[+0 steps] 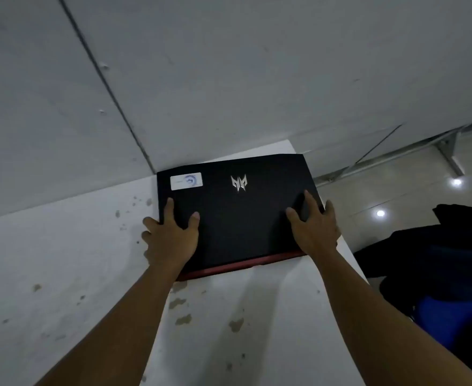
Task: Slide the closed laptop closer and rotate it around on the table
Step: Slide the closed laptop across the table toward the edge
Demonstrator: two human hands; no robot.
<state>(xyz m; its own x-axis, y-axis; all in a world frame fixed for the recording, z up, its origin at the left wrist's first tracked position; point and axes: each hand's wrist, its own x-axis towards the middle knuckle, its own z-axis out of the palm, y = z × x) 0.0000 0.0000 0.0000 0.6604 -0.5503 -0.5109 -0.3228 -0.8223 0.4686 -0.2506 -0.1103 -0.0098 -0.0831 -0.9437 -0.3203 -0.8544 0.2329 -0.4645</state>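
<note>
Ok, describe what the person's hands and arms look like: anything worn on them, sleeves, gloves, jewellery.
Both arms are bare right up to the bottom edge of the picture: no sleeves show. The left hand and right hand wear no gloves, and no rings, watch or wristbands can be seen on the fingers or wrists. The dim light and slight blur hide any finer marks.

Plain indoor room, kind unclear: stained white table (62,274) against grey panelled wall (229,65), glossy tiled floor (410,196) reflecting ceiling lights, metal frame (449,151) along wall base.
</note>
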